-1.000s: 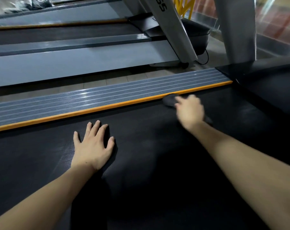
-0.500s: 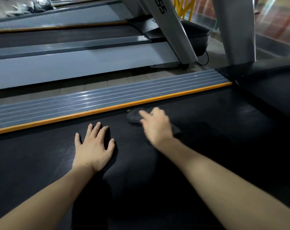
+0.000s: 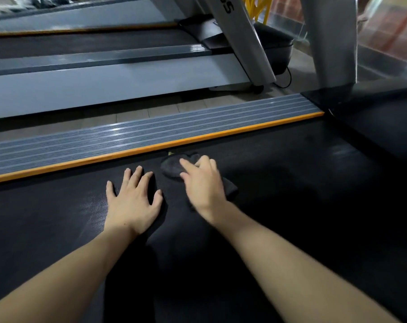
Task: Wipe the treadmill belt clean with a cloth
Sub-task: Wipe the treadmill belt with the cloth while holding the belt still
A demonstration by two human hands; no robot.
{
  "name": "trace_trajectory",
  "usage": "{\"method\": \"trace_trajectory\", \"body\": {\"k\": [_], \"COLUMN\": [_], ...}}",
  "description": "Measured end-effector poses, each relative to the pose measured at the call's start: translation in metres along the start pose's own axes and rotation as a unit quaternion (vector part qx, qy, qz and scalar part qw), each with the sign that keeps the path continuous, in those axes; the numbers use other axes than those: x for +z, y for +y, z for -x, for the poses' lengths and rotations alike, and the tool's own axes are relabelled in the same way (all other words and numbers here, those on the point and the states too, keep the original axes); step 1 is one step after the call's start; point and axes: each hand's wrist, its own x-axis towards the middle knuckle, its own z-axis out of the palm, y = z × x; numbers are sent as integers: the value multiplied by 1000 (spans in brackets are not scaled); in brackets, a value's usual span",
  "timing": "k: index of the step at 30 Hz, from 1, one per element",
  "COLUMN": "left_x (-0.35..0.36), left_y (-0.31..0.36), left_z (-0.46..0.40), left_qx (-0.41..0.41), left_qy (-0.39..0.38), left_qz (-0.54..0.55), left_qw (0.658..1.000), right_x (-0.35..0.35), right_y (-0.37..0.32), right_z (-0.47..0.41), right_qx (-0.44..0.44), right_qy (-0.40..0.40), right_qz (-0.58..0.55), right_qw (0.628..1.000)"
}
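The black treadmill belt (image 3: 291,194) fills the lower part of the head view. A dark cloth (image 3: 172,167) lies on it near the orange edge strip. My right hand (image 3: 202,183) presses down on the cloth with straight fingers and covers most of it. My left hand (image 3: 132,201) rests flat on the belt just left of the cloth, fingers spread, holding nothing.
A ribbed grey side rail (image 3: 139,136) with an orange strip (image 3: 151,148) borders the belt's far side. Beyond it stands a second treadmill (image 3: 104,73) with a slanted grey upright (image 3: 244,43). Another grey upright (image 3: 330,43) rises at the belt's right end.
My right hand has slid the cloth leftward along the belt, from far right of my left hand to right beside it. My left hand has stayed planted.
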Motion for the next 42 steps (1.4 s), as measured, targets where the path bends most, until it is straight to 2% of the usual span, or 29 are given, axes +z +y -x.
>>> {"method": "trace_trajectory", "body": {"k": [2, 4, 6, 9, 11, 14, 16, 18, 19, 22, 25, 27, 30, 31, 33, 35, 38, 40, 42], "left_x": [0, 0, 0, 1, 1, 0, 1, 0, 0, 1, 2, 0, -1, -1, -2, -3, -1, -1, -2], "left_y": [-1, 0, 1, 2, 2, 0, -1, -1, -2, -1, 2, 1, -1, -1, -1, -1, 1, 2, 2], "left_z": [0, 0, 0, -1, 0, 0, 1, 1, 1, 0, -1, -1, 1, 2, 3, 2, 1, 0, 0], "left_qx": [2, 3, 0, 0, -1, -1, 4, 8, 9, 8, 6, 6, 10, 12, 16, 15, 11, 9, 8], "left_qy": [1, 0, 4, 8, 9, 8, 8, 12, 12, 12, 11, 11, 13, 13, 11, 9, 6, 6, 4], "left_qz": [0, 1, 3, 6, 8, 10, 8, 6, 4, 3, 10, 10, 11, 12, 14, 11, 7, 8, 11], "left_qw": [1000, 1000, 1000, 1000, 1000, 1000, 1000, 1000, 1000, 1000, 1000, 1000, 1000, 1000, 1000, 1000, 1000, 1000, 1000], "right_x": [-17, -40, -60, -50, -27, 1, -3, -19, -28, -70, -71, -48, -13, -10, -21, -38, -74, -76, -58], "right_y": [46, 113, 161, 141, 84, 3, 1, 41, 73, 164, 149, 91, -2, -13, 9, 64, 146, 139, 92], "right_z": [-4, -10, -11, -9, -4, 18, 20, 14, 10, 5, 8, 11, 38, 43, 38, 28, 23, 25, 28], "right_qx": [1, 78, 171, 250, 219, 89, 2, -31, -14, 139, 245, 214, 74, 33, -21, 13, 167, 237, 229], "right_qy": [27, 69, 92, 115, 112, 58, 16, 9, 25, 107, 123, 119, 41, 12, 1, 20, 86, 107, 109], "right_qz": [56, 125, 138, 134, 102, 31, -5, 32, 64, 135, 132, 95, 37, 8, -18, 50, 117, 128, 128], "right_qw": [998, 987, 971, 952, 964, 994, 1000, 999, 998, 975, 953, 965, 996, 999, 1000, 998, 975, 957, 959]}}
